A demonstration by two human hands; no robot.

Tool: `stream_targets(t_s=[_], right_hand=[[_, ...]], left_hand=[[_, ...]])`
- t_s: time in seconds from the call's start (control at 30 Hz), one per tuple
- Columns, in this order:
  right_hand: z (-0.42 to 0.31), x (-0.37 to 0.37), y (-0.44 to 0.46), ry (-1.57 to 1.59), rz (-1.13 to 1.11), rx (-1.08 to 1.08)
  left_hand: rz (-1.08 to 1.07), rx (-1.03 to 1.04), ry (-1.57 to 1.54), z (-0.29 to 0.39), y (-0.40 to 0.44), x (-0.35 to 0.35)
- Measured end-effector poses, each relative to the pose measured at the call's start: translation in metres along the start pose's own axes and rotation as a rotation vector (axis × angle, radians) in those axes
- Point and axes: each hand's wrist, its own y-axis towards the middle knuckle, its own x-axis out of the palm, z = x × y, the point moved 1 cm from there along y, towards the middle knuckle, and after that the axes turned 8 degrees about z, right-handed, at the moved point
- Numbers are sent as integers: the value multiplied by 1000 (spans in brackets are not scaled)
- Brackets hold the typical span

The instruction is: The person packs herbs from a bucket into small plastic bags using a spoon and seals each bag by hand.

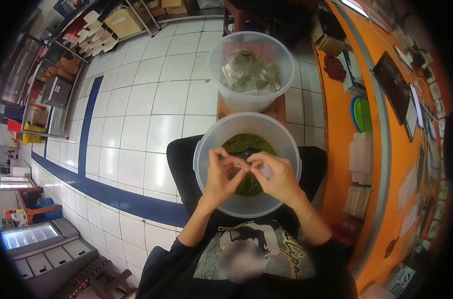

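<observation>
Over a translucent plastic bucket [199, 164] in my lap, both hands come together. My left hand [224, 174] pinches one side of a small clear plastic bag [267, 172] between thumb and fingers. On the other side of it, my right hand [273, 174] is pinched too, the fingertips almost touching the left ones. Much of the bag is hidden by the fingers. Inside the bucket lies a chopped green mixture [246, 189]. A dark rounded utensil [250, 151] rests in it, partly covered by my hands.
Just beyond stands a second translucent bucket [216, 82] holding several clear bags with green contents [251, 72], on a wooden support [224, 108]. An orange shelf unit [338, 149] runs along the right. White floor tiles [156, 129] extend left, towards metal racks [62, 89].
</observation>
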Motion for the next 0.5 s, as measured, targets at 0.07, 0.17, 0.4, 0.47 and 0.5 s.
stream_targets(t_s=[0.07, 0.17, 0.4, 0.47, 0.5], right_hand=[[8, -5, 5, 33, -167, 13], [4, -22, 30, 64, -332, 169], [20, -46, 72, 352, 438, 309], [30, -34, 51, 491, 328, 373], [31, -28, 38, 532, 198, 431]], left_hand=[[-55, -95, -9, -5, -1, -7], [0, -192, -127, 11, 0, -4], [266, 212, 56, 32, 12, -28], [269, 172, 58, 33, 8, -30], [265, 126, 57, 32, 6, -29]])
